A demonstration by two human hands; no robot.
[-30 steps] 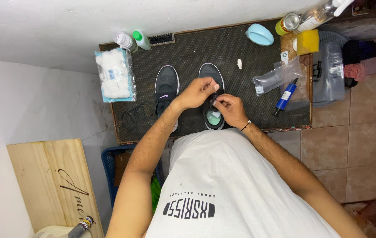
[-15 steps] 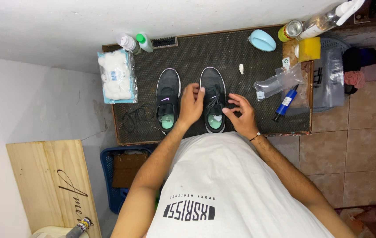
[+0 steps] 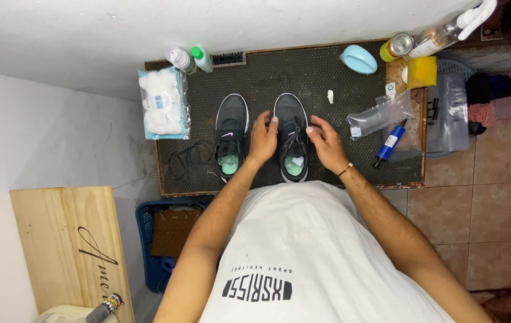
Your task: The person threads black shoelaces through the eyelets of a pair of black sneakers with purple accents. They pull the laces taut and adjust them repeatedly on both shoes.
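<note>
**Hazards at the Right Shoe**

Tabletop: a dark studded mat carries everything. Clutter crowds its far and right edges. A wide elbow sweep may push items off, since several sit at the rim.

Shoes: two dark shoes stand side by side, toes away from the person. The right shoe sits between both hands. The left shoe stands just beside it. A sideways tug on one may knock the other.

Hands: the left hand rests on the right shoe's left side, fingers loosely curled; its grip is partly open. The right hand sits at the shoe's right side, fingers bent toward the lacing. Whether either grip pinches a lace cannot be told. Uneven pull may tip the shoe or skew the lacing.

Loose lace: a black cord lies tangled left of the left shoe. A forearm may snag it.

Small items: a white bit lies near the right shoe's toe; a blue tube lies near the right wrist. Either may roll if brushed.
</note>
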